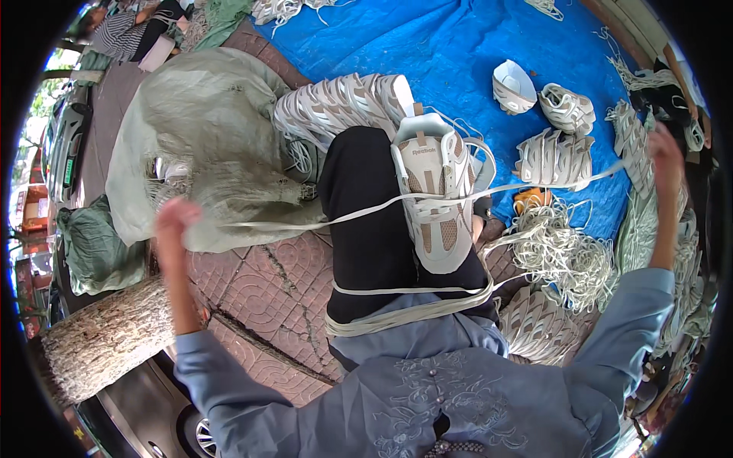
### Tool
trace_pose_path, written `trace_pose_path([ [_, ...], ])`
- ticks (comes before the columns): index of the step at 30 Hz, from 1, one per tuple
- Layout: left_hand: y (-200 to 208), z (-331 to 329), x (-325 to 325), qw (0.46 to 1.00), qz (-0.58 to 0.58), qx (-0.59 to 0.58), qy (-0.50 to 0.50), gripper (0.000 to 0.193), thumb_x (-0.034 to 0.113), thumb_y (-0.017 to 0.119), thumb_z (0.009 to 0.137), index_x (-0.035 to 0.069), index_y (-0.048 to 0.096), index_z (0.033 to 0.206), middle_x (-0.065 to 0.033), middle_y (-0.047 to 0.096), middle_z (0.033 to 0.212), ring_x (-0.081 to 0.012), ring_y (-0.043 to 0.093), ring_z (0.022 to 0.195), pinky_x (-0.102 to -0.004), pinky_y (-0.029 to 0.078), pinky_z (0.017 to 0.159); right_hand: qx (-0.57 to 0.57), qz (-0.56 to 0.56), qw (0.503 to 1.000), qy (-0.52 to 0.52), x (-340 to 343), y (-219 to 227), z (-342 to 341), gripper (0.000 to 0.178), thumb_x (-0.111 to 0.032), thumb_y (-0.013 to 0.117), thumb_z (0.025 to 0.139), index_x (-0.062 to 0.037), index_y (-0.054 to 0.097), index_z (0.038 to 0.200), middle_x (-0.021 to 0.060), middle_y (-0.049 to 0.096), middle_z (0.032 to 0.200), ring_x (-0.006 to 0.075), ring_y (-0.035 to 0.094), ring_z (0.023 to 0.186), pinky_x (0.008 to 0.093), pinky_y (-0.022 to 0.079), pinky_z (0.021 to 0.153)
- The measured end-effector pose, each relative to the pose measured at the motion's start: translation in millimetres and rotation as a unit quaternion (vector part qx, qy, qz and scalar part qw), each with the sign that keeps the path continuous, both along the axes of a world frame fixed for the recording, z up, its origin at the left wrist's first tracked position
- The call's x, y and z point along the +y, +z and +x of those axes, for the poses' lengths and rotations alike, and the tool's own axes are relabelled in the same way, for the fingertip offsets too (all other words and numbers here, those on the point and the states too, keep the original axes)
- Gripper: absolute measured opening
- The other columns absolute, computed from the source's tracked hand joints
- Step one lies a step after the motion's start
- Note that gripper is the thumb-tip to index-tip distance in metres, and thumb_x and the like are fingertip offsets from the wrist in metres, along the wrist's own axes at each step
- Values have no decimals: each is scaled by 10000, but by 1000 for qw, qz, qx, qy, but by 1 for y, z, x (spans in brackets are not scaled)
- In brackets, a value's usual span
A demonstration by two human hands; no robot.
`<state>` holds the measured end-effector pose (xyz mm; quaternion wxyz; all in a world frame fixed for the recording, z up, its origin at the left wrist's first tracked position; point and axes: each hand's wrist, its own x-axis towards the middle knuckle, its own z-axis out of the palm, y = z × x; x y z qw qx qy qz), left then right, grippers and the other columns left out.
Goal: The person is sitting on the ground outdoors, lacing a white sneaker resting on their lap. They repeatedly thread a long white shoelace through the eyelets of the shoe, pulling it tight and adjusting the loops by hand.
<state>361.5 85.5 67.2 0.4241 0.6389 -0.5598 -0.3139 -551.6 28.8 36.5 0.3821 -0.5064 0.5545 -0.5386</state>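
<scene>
A beige and white sneaker upper (437, 164) rests on my lap, toe toward me. One pale flat shoelace (366, 208) crosses its front and stretches out to both sides. Far out on the left, my left hand (176, 217), blurred by motion, is closed around one end. My right hand (666, 153), also blurred, is raised at the far right, closed on the other end. A bundle of loose laces (405, 313) lies over my thighs.
Beside my knees stand a stack of shoe uppers (343, 103) and a large pale sack (191, 114). More uppers (553, 159) sit on the blue tarp (427, 38). A tangled lace pile (561, 256) lies at right; a tree trunk (107, 336) is at left.
</scene>
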Motion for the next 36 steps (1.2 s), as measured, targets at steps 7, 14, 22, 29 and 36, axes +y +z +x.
trace_pose_path([
  [7, -72, -267, -30, 939, -207, -246, -120, 58, 22, 601, 671, 46, 566, 711, -110, 556, 660, -283, 539, 603, -365, 437, 560, 2, 107, 945, 308, 10, -11, 401, 93, 31, 562, 713, 18, 615, 788, 46, 581, 673, 74, 537, 545, 214, 423, 481],
  [14, -93, -301, -11, 965, -123, -149, -178, 67, -13, 578, 690, 38, 541, 711, -120, 542, 619, -281, 553, 565, -344, 434, 500, 309, -25, 883, 353, 25, -44, 439, 70, -73, 562, 708, -33, 594, 756, 80, 563, 619, 156, 569, 506, 291, 447, 491],
  [22, -99, -313, -1, 965, -121, -171, -159, 72, -23, 556, 697, 29, 507, 691, -119, 523, 602, -289, 540, 558, -362, 437, 501, 173, 202, 901, 342, 30, -28, 434, 85, -61, 583, 694, -23, 611, 764, 72, 582, 605, 135, 563, 450, 245, 427, 445],
  [29, -91, -321, 4, 907, -249, -260, -221, 136, 7, 567, 622, 12, 480, 727, -74, 472, 614, -225, 519, 557, -299, 449, 484, 87, 274, 897, 336, 27, -13, 426, 67, 7, 604, 692, 32, 618, 752, 57, 597, 649, 88, 527, 465, 213, 414, 427],
  [36, -75, -320, -1, 795, -237, -473, -296, 170, 83, 573, 619, 2, 500, 750, -63, 504, 582, -170, 532, 507, -250, 457, 449, -49, 229, 932, 277, 39, -26, 409, 97, 20, 608, 690, 31, 631, 784, 68, 598, 647, 93, 521, 457, 204, 394, 413],
])
